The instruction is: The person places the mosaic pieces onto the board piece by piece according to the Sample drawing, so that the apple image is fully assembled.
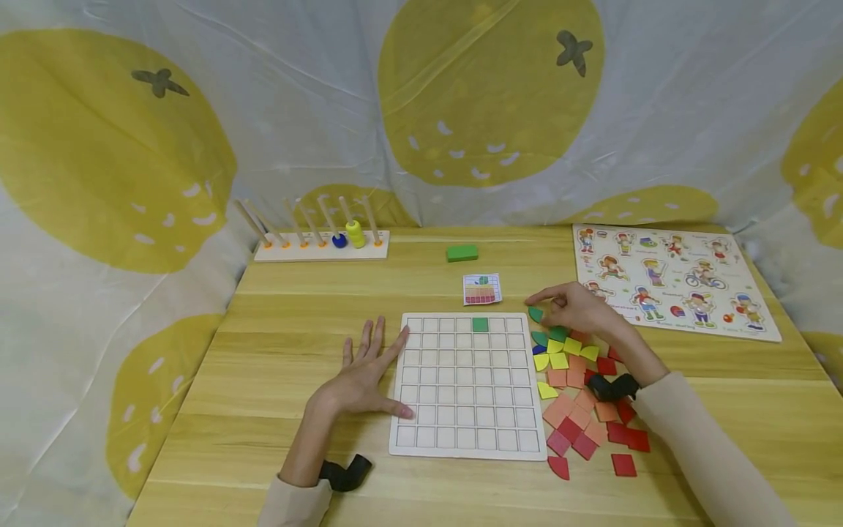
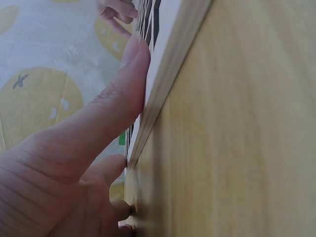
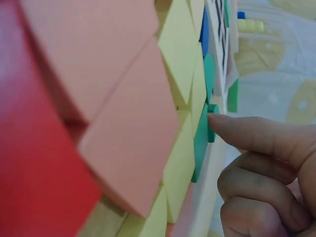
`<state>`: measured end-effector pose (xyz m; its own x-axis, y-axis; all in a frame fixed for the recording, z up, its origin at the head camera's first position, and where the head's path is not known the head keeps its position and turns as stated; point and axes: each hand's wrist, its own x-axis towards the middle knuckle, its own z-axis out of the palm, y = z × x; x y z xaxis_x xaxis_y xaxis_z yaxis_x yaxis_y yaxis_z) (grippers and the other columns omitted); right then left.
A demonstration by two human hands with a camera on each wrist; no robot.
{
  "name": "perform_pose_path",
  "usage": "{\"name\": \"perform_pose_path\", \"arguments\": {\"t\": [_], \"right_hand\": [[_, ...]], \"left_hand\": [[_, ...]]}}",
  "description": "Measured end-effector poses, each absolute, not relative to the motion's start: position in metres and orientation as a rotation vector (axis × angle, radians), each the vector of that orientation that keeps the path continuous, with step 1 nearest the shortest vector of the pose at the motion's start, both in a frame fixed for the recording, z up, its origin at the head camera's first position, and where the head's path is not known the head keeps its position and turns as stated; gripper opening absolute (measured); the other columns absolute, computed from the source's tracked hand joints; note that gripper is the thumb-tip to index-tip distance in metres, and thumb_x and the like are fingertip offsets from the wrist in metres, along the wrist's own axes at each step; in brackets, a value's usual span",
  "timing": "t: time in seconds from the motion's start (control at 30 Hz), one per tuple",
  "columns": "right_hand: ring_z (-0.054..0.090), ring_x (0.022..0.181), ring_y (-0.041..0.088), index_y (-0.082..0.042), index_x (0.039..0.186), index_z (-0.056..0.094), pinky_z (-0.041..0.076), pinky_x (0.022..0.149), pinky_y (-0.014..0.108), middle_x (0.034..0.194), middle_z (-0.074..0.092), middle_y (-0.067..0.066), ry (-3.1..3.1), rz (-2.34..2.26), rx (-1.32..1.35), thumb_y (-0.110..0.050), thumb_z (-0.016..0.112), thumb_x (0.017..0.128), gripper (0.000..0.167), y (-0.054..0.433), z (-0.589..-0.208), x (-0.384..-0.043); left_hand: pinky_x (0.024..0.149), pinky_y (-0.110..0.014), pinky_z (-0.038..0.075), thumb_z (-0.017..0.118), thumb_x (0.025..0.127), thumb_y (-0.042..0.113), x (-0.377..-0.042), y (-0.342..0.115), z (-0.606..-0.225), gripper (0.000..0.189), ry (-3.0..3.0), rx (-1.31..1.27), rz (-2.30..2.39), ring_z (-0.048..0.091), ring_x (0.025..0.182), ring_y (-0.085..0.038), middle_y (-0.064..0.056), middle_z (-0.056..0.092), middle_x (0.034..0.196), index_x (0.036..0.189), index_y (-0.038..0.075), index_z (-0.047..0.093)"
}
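Observation:
My left hand [image 1: 358, 384] lies spread at the left edge of a white grid board [image 1: 395, 432]. Its thumb and index fingertip touch the board's rim; the other fingertips rest on the table. One green square tile [image 1: 480, 324] sits in the top row of the grid. Off the board's upper right corner, my right hand [image 1: 576, 307] has thumb and index finger at a green quarter-circle tile [image 1: 536, 314], seemingly pinching it. In the right wrist view, the thumb touches this green tile [image 3: 213, 123], and the other visible fingers are curled. The index finger's contact is hidden there.
Loose yellow tiles [image 1: 558, 360], salmon tiles [image 1: 559, 408] and red tiles [image 1: 623, 465] lie right of the board. Behind it are a small picture card [image 1: 482, 289] and a green block [image 1: 462, 253]. A peg stand [image 1: 296, 252] stands back left; a picture puzzle board [image 1: 678, 282] lies back right.

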<state>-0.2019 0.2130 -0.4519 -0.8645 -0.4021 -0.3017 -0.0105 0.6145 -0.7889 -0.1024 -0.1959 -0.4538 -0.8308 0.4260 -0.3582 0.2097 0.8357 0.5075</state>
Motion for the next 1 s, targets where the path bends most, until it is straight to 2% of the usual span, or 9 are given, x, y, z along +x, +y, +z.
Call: {"name": "perform_pose_path", "arguments": {"t": [0.07, 0.3, 0.47, 0.63, 1.0], "right_hand": [[0.029, 0.056, 0.011, -0.002, 0.126, 0.072, 0.028, 0.055, 0.026, 0.059, 0.029, -0.005, 2.407, -1.148, -0.329, -0.005, 0.075, 0.090, 0.036, 0.212, -0.453, -0.204], [0.041, 0.058, 0.014, -0.001, 0.114, 0.075, 0.034, 0.053, 0.024, 0.060, 0.042, -0.002, 2.507, -1.085, -0.286, -0.012, 0.080, 0.089, 0.028, 0.211, -0.454, -0.206], [0.037, 0.055, 0.012, 0.003, 0.111, 0.073, 0.034, 0.053, 0.025, 0.059, 0.042, -0.003, 2.541, -1.042, -0.320, -0.013, 0.079, 0.090, 0.027, 0.211, -0.452, -0.205], [0.030, 0.052, 0.012, 0.003, 0.113, 0.073, 0.029, 0.052, 0.026, 0.058, 0.035, -0.004, 2.586, -1.052, -0.341, -0.015, 0.078, 0.092, 0.028, 0.201, -0.447, -0.200], [0.026, 0.056, 0.014, -0.006, 0.104, 0.078, 0.027, 0.059, 0.027, 0.059, 0.030, -0.004, 2.481, -1.217, -0.438, -0.017, 0.084, 0.087, 0.021, 0.127, -0.444, -0.195]], "left_hand": [[0.121, -0.073, -0.016, 0.090, 0.071, 0.055, -0.102, -0.196, -0.454, 0.134, 2.550, 0.471, 0.629, -0.027, 0.157, -0.043, -0.021, -0.027, 0.169, 0.168, 0.025, 0.003], [0.120, -0.073, -0.016, 0.090, 0.071, 0.056, -0.103, -0.196, -0.454, 0.134, 2.549, 0.470, 0.622, -0.026, 0.157, -0.043, -0.021, -0.027, 0.169, 0.168, 0.025, 0.003], [0.121, -0.073, -0.016, 0.090, 0.071, 0.056, -0.103, -0.196, -0.453, 0.134, 2.546, 0.465, 0.622, -0.027, 0.157, -0.042, -0.020, -0.027, 0.169, 0.168, 0.025, 0.003], [0.121, -0.073, -0.016, 0.090, 0.071, 0.055, -0.102, -0.197, -0.453, 0.134, 2.545, 0.462, 0.621, -0.027, 0.157, -0.042, -0.020, -0.027, 0.169, 0.168, 0.025, 0.003], [0.121, -0.073, -0.016, 0.090, 0.071, 0.056, -0.103, -0.197, -0.453, 0.134, 2.546, 0.466, 0.616, -0.027, 0.157, -0.042, -0.020, -0.027, 0.169, 0.168, 0.025, 0.003]]}}
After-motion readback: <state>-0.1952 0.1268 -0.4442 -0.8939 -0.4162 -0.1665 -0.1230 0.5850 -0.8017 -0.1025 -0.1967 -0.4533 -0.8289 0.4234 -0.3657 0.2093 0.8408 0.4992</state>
